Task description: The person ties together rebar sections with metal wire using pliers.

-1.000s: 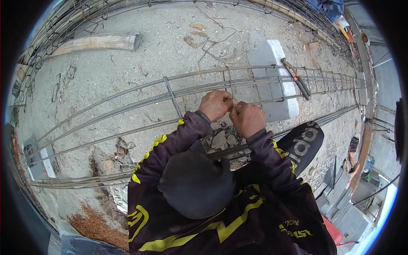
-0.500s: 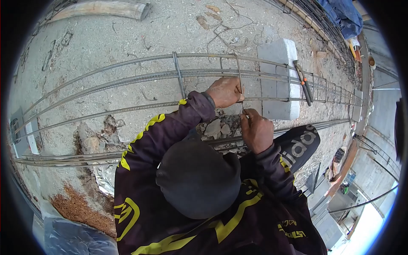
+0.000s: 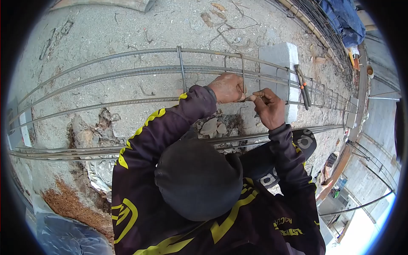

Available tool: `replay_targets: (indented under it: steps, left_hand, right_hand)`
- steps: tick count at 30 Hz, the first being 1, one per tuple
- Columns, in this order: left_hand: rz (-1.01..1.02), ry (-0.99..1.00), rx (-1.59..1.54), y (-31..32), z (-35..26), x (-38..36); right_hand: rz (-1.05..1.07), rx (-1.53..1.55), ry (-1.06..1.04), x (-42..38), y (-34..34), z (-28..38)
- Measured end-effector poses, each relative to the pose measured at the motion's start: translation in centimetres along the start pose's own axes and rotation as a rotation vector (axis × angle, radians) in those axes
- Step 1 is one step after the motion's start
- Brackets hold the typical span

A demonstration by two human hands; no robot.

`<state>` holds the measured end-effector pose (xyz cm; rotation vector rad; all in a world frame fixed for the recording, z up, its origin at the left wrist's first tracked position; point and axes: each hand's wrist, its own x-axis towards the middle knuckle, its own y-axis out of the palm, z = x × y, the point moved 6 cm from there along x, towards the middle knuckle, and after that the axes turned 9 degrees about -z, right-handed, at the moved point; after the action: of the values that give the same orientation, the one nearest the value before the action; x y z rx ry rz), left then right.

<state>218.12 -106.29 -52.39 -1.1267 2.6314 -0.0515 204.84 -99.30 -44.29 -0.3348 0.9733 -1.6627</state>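
Long steel reinforcing bars (image 3: 127, 73) run across the view, with rectangular stirrups (image 3: 182, 70) around them. My left hand (image 3: 228, 88) is closed at the near bar, its fingers gripping the lower end of one thin stirrup (image 3: 244, 70). Just to its right, my right hand (image 3: 269, 108) pinches what looks like a short, thin tie wire against the near bar; the fingers hide most of it. Pincers with orange-and-black handles (image 3: 305, 91) hang across the bars to the right, touched by neither hand.
A white block (image 3: 291, 59) supports the bars on the right. More bars (image 3: 63, 155) lie nearer my body, beside broken stones (image 3: 211, 127). Loose wire (image 3: 231, 27) is on the ground ahead. At the upper right is a blue tarp (image 3: 346, 21).
My right hand has moved up and right, from below the near bar to level with it, fingers now against the bar. My left hand has shifted slightly and keeps its grip.
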Motion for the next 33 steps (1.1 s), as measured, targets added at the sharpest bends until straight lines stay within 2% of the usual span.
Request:
replay_targets:
  steps: [1,4,5,8,11,14,18,20,22,23,24,25,26,28,31,33]
  left_hand:
    - [0.020,-0.025,0.000,0.0,0.0,-0.1]
    - [0.048,-0.046,-0.031,0.3,0.3,0.0]
    - [0.029,-0.020,-0.051,0.4,0.5,0.1]
    - [-0.020,0.009,-0.034,0.5,0.5,0.1]
    - [-0.076,-0.025,0.141,0.3,-0.3,-0.1]
    - [-0.107,0.004,0.267,0.4,-0.7,0.3]
    - [-0.043,-0.096,0.198,0.5,-0.2,0.7]
    - [-0.025,-0.138,0.204,0.5,-0.6,0.7]
    - [-0.028,-0.152,0.171,0.5,0.0,0.6]
    - [-0.030,-0.149,0.157,0.5,0.1,0.5]
    - [-0.035,-0.143,0.141,0.6,0.2,0.5]
    - [-0.042,-0.138,0.121,0.6,0.3,0.5]
    - [-0.054,-0.156,0.088,0.5,0.4,0.3]
    - [-0.077,-0.184,0.013,0.7,0.6,0.2]
    - [-0.065,-0.235,-0.102,0.9,0.8,0.0]
    - [-0.073,-0.176,-0.013,0.8,1.3,0.3]
  right_hand:
    - [-0.054,0.158,0.104,-0.6,0.4,-1.3]
    - [-0.132,0.453,0.218,-2.0,2.2,-3.7]
    - [-0.217,0.524,0.208,-2.7,2.7,-4.1]
    - [-0.223,0.726,0.394,-5.4,4.9,-5.1]
    - [0.078,1.105,0.856,-7.0,6.4,-4.9]
    - [0.272,1.120,0.869,-6.9,4.5,-5.4]
    - [-0.109,-0.093,-0.071,-3.1,-5.2,-4.4]
    - [-0.296,-0.365,-0.236,-0.4,-11.1,-4.8]
    - [-0.334,-0.587,-0.276,3.4,-15.2,-10.7]
    - [-0.330,-0.705,-0.229,4.9,-16.3,-13.2]
    - [-0.177,-0.732,-0.109,6.5,-16.7,-16.5]
    - [-0.077,-0.626,-0.065,7.7,-16.9,-19.9]
    - [-0.044,-0.695,-0.073,8.8,-17.3,-20.7]
    - [-0.013,-0.723,0.016,8.9,-17.7,-17.7]
    - [-0.173,-0.653,-0.132,9.9,-19.0,-19.3]
    - [-0.041,-0.763,-0.097,10.5,-18.5,-19.7]
